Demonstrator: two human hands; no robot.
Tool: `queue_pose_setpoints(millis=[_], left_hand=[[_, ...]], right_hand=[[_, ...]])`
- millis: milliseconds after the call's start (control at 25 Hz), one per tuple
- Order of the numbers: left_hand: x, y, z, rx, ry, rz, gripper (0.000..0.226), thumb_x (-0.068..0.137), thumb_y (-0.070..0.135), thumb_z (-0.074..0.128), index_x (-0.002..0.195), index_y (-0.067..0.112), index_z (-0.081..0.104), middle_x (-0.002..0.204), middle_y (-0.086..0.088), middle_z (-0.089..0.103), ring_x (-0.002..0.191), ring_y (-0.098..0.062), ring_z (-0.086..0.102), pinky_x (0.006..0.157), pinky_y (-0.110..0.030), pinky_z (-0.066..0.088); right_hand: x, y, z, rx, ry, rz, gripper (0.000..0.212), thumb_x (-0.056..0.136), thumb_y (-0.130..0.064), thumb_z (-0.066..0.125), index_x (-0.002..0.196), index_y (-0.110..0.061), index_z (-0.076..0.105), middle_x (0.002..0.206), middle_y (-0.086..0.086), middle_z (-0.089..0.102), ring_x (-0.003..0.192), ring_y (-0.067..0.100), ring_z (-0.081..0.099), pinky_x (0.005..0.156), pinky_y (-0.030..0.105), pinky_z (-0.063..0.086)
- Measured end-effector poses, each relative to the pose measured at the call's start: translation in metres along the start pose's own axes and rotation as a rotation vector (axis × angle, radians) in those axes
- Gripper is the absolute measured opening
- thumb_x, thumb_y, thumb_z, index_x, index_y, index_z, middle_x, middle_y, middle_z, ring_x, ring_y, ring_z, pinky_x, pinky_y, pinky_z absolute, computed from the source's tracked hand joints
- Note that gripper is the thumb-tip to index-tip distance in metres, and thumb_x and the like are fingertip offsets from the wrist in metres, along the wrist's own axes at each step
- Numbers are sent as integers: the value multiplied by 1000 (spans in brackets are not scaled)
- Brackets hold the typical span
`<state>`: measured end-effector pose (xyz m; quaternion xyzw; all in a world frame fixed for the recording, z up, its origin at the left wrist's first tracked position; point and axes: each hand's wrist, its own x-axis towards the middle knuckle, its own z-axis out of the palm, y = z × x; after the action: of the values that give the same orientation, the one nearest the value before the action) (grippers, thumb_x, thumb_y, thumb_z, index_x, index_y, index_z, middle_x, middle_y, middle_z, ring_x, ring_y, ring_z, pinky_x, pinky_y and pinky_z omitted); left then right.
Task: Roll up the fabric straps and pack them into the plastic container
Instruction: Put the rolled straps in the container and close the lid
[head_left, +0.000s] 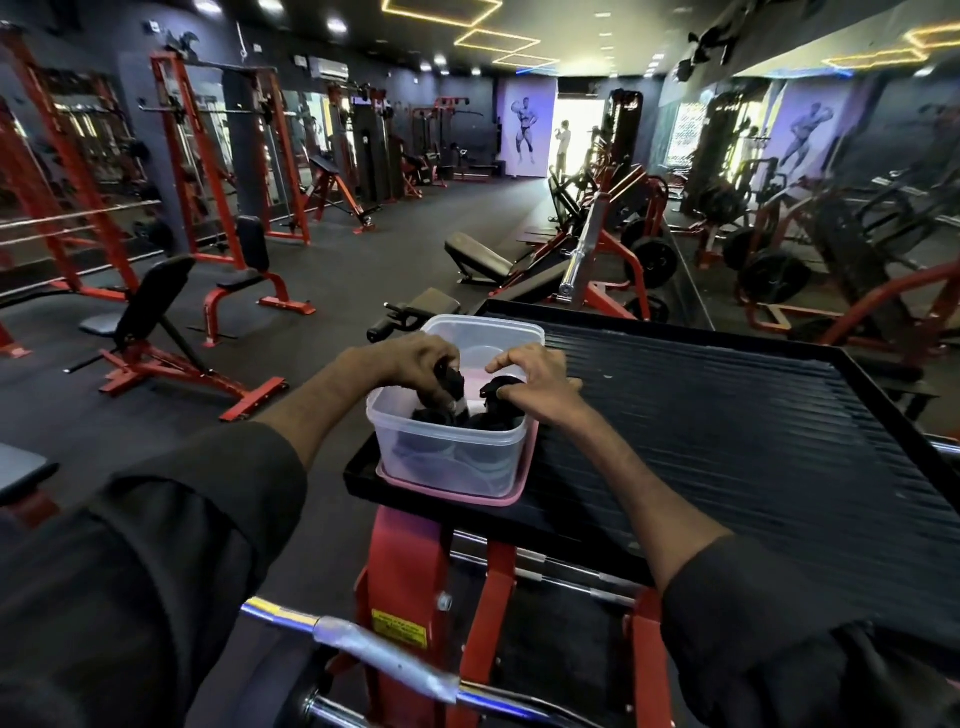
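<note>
Black ribbed platform (727, 441) with a raised rim, tilted, mounted on a red metal frame (415, 571); grooves run across its whole surface. Directly on it, at the near-left corner, lies a pink lid (457, 496), flat, its edge just inside the platform rim. On the lid stands a clear plastic container (452, 452), upright, open at the top, with dark rolled fabric straps (493, 405) inside; exact count cannot be told. Rest of the platform surface to the right of the container is bare ribbed black. A chrome bar (374, 654) runs below the near edge, apart from the platform.
</note>
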<state>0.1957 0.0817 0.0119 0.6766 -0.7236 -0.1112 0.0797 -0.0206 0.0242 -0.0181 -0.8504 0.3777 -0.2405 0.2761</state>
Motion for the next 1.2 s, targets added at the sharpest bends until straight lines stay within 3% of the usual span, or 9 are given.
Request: queue_pose_setpoints(millis=[120, 240, 400, 480, 600, 680, 760, 1040, 1200], left_hand=[[0, -4, 7, 17, -7, 15, 48, 65, 49, 85, 88, 17, 57, 87, -4, 64, 79, -18, 58, 72, -41, 49], [-2, -4, 8, 23, 60, 72, 35, 76, 37, 84, 96, 17, 64, 100, -1, 68, 95, -19, 62, 86, -32, 51], [-20, -10, 13, -342, 502, 79, 26, 89, 17, 75, 111, 4, 69, 120, 0, 61, 115, 0, 51, 89, 3, 32], [-24, -20, 23, -743, 602, -112, 32, 95, 13, 67, 125, 1, 61, 118, 0, 61, 107, -9, 58, 82, -2, 43], [-25, -27, 39, -1138, 446, -305, 28, 99, 13, 59, 124, 2, 60, 94, 0, 71, 81, -14, 67, 64, -18, 55], [-25, -18, 42, -1286, 466, -314, 23, 97, 14, 61, 118, 4, 63, 92, -7, 70, 75, -16, 68, 64, -22, 56], [-21, -6, 40, -1428, 510, -241, 30, 95, 15, 63, 122, 1, 62, 97, -16, 68, 81, -23, 67, 74, -29, 55], [14, 63, 0, -1578, 443, -117, 23, 94, 25, 60, 112, 11, 56, 85, -11, 64, 74, -23, 64, 67, -29, 54], [48, 119, 19, -1566, 381, -68, 34, 91, 24, 66, 119, 7, 59, 97, -15, 66, 76, -21, 68, 65, -29, 56]], right_hand=[[0, 1, 5, 9, 3, -19, 28, 71, -31, 69, 89, -50, 60, 124, -13, 54, 133, 23, 38, 113, 62, 25], [-4, 2, 5, 132, 70, -47, 40, 72, -28, 69, 105, -47, 59, 131, -10, 57, 129, 18, 41, 110, 50, 32], [-6, 11, 0, 674, 321, 53, 44, 83, 8, 59, 120, -16, 62, 122, 2, 61, 113, 15, 57, 90, 35, 53], [-10, 14, -2, 823, 369, 166, 38, 88, 10, 53, 117, -13, 60, 107, 0, 65, 102, 15, 63, 86, 29, 57], [-15, 11, 11, 967, 227, 221, 26, 99, -1, 45, 104, -16, 66, 89, -4, 72, 82, 6, 72, 70, 17, 57], [-12, 7, 21, 1006, 221, 257, 27, 94, -9, 50, 110, -19, 70, 100, 4, 77, 93, 16, 76, 85, 34, 62], [-14, 2, 19, 1042, 230, 263, 42, 83, 1, 55, 120, -17, 66, 107, 12, 76, 91, 25, 74, 81, 42, 63], [-23, 16, -65, 1158, 280, 144, 38, 87, 14, 49, 120, -3, 58, 89, 11, 72, 73, 21, 71, 58, 31, 59], [-48, 50, -123, 1072, 357, 163, 27, 88, 15, 49, 98, -7, 60, 76, 7, 71, 65, 18, 69, 56, 27, 58]])
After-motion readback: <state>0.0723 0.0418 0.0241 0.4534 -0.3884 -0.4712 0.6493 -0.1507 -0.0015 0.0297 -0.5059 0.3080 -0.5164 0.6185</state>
